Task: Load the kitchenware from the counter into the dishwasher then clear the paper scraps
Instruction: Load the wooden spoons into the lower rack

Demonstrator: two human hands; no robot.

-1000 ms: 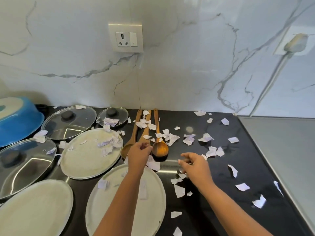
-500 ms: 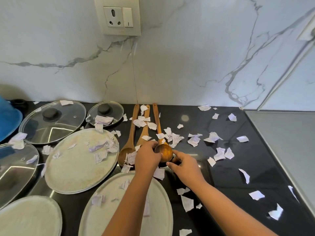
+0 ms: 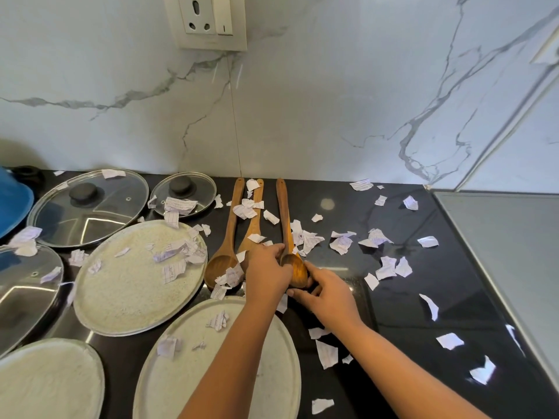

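Three wooden utensils point(image 3: 234, 225), long-handled, glossy brown, paper scraps point(image 3: 341, 244) strewn.

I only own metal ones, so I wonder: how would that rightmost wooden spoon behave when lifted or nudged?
Probably stiff and light: the rightmost wooden spoon is one slim, straight piece of wood. Its rounded bowl may rock on the glossy black counter if nudged. Hardly fragile, but the paper scraps touching its handle would likely shift.

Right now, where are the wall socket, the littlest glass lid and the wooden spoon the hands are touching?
Wall socket point(image 3: 208, 21): head view, on its white faceplate.
Smallest glass lid point(image 3: 181, 185): head view, on its black knob.
Rightmost wooden spoon point(image 3: 294, 267): head view, on its bowl.
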